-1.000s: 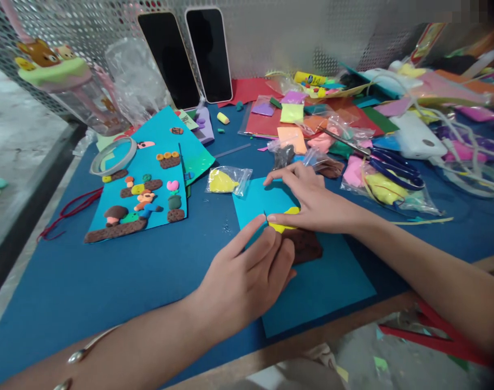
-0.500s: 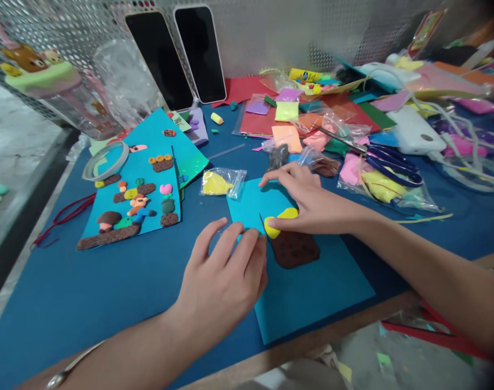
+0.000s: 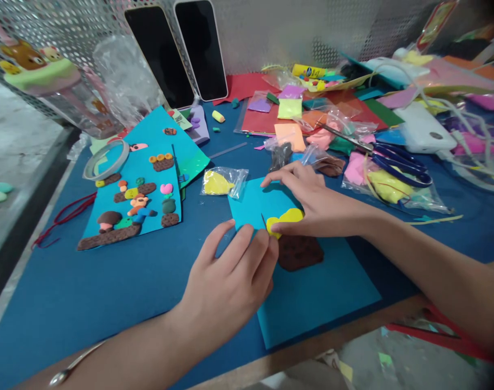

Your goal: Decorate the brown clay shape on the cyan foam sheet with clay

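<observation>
Clay work sits at frame centre: a yellow clay piece [image 3: 285,219] lies on a turquoise paper sheet [image 3: 312,287], just above a brown clay slab [image 3: 299,252]. The right hand [image 3: 318,203] spreads flat, fingertips pinning the yellow piece, probably to steady it. The left hand [image 3: 231,281] pinches a thin dark tool [image 3: 264,221], mostly hidden by the fingers.

Yellow clay piece [image 3: 285,219], plain, showing between both hands; brown clay slab [image 3: 299,252] just below it, carrying a darker dotted pattern; turquoise card [image 3: 312,287] lying underneath both, unpatterned; dark blue table cover [image 3: 109,281] spreading all round; blue-handled scissors [image 3: 397,165] lying beyond the right hand [image 3: 316,203]; two black-screened, white-edged phones [image 3: 182,54] standing farthest off.
</observation>
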